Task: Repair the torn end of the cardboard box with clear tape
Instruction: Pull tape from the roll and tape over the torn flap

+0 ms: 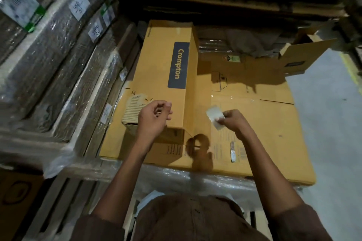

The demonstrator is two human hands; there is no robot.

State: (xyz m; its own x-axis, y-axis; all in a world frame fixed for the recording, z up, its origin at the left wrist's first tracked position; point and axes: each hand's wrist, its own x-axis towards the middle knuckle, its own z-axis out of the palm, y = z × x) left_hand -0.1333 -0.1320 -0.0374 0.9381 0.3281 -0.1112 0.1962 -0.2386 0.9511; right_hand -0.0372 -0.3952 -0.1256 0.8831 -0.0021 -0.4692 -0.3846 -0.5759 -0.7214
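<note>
A long yellow-brown cardboard box (166, 76) with a dark blue Crompton label lies on a larger flat carton (264, 133). Its near left corner is torn (133, 109), the outer paper peeled to bare corrugation and the corner crushed. My left hand (154, 119) hovers over this near end with fingers curled and thumb meeting forefinger; nothing shows between them. My right hand (234, 121), apart to the right over the flat carton, pinches a short pale piece of tape (214, 116). No tape roll is visible.
Stacks of shrink-wrapped cartons (58, 64) with white labels wall off the left side. An open box (305, 53) sits at the back right. A small pale object (233, 152) lies on the flat carton. Grey floor (333, 123) runs along the right.
</note>
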